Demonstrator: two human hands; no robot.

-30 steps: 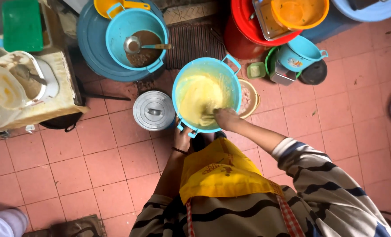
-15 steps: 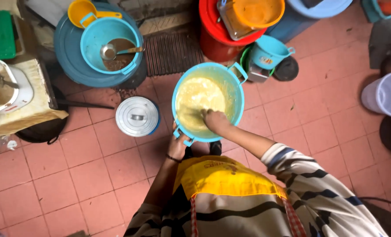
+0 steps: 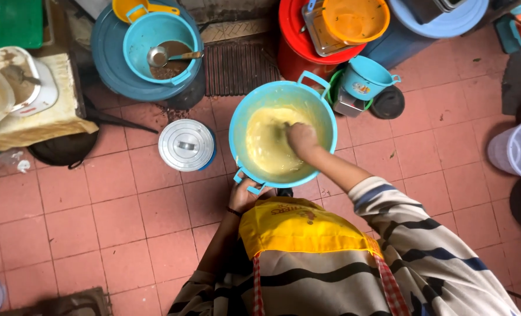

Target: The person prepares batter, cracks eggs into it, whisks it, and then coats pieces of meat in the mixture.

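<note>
Plunging into the pale yellow batter (image 3: 266,146), the right hand (image 3: 301,140) sits loosely curled, fingers buried (grip unclear) toward the far-right wall of the turquoise basin (image 3: 325,117) on the tiled floor (image 3: 126,222); the left hand (image 3: 246,193) clamps the near-rim handle, steadying it.

Red tiled floor (image 3: 126,216) carries a blue bowl (image 3: 325,117) of batter, a steel pot lid (image 3: 186,144), a white bucket (image 3: 518,149) and a black lid (image 3: 387,102).
</note>
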